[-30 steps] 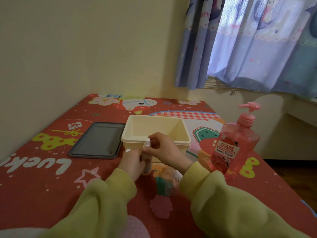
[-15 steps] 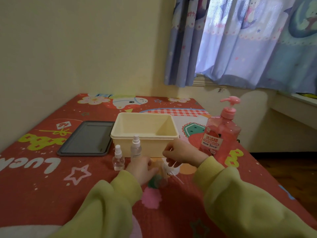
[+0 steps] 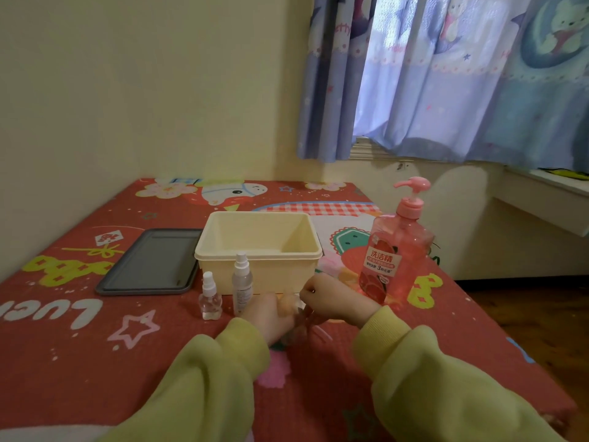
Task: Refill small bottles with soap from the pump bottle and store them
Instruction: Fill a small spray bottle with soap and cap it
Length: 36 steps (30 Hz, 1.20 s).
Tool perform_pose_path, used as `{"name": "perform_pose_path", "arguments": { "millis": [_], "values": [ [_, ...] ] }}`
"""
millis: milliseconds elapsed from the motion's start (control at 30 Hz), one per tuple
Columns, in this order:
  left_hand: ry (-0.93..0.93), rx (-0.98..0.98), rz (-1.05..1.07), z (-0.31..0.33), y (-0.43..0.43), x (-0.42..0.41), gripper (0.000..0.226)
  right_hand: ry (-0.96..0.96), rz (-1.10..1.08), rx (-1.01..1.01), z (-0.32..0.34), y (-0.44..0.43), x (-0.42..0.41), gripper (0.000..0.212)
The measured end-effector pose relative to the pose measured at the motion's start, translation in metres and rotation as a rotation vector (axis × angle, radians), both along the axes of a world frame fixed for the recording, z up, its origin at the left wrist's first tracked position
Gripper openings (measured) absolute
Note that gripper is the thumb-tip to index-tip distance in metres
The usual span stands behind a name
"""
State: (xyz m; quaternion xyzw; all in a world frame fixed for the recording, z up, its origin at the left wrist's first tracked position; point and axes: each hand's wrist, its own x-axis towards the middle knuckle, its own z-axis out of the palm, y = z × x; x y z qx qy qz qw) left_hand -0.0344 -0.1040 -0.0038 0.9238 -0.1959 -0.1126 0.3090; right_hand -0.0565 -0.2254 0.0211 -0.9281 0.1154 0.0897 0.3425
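Red table (image 3: 63,362), grey tray (image 3: 149,261), cream bin (image 3: 271,277), small bottle (image 3: 209,303), taller bottle (image 3: 242,285), pump bottle (image 3: 396,250)

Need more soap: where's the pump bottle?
Head view, right side: the pump bottle stands right of the cream bin, just beyond the right hand.

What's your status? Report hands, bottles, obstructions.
Left hand and right hand both grip a blurred clear bottle. Short sprayer, tall sprayer stand capped before empty bin. Pump bottle untouched, nothing blocking.
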Motion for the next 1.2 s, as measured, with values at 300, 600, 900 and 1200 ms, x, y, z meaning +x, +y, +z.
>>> {"name": "perform_pose_path", "arguments": {
  "millis": [300, 600, 900, 1200],
  "values": [
    [-0.092, -0.46, 0.036, 0.027, -0.03, 0.0, 0.031, -0.312, -0.123, 0.128, 0.044, -0.027, -0.02, 0.025],
    [-0.043, -0.784, -0.09, 0.063, -0.084, 0.005, 0.04, -0.498, -0.166, 0.198, 0.09, -0.073, -0.039, 0.019],
    [-0.111, -0.628, -0.183, 0.078, -0.123, 0.017, 0.051, -0.827, -0.257, 0.294, 0.158, -0.121, -0.02, 0.026],
    [-0.179, -0.575, -0.199, 0.087, -0.138, 0.027, 0.052, -0.78, -0.303, 0.194, 0.165, -0.142, 0.024, 0.014]
  ]
}}
